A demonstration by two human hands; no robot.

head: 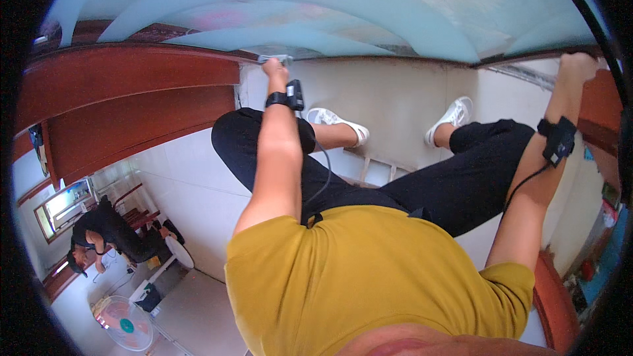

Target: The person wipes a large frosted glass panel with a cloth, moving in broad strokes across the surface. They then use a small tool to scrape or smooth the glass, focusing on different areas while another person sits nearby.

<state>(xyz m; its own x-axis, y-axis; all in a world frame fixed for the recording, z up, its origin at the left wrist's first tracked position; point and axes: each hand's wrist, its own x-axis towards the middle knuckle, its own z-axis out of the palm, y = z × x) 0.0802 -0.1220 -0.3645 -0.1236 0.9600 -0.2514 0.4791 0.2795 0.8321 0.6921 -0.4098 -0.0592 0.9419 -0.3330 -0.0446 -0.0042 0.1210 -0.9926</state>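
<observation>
My left hand [275, 69] is closed on a pale cloth [279, 59] at the lower edge of a frosted glass panel [316, 27]. The panel has light blue curved bands and pink patches. Far to the right, my right hand [579, 65] rests with bent fingers at the panel's dark bottom edge, beside a reddish-brown wooden part; its fingertips are hidden. Each wrist bears a black strap with a small device and a cable.
Reddish-brown wooden boards [138, 74] stand at the left. My white shoes [341, 123] are on a pale surface, with an opening beside it. Lower left are a seated person in dark clothes [116, 232] and a standing fan [126, 325].
</observation>
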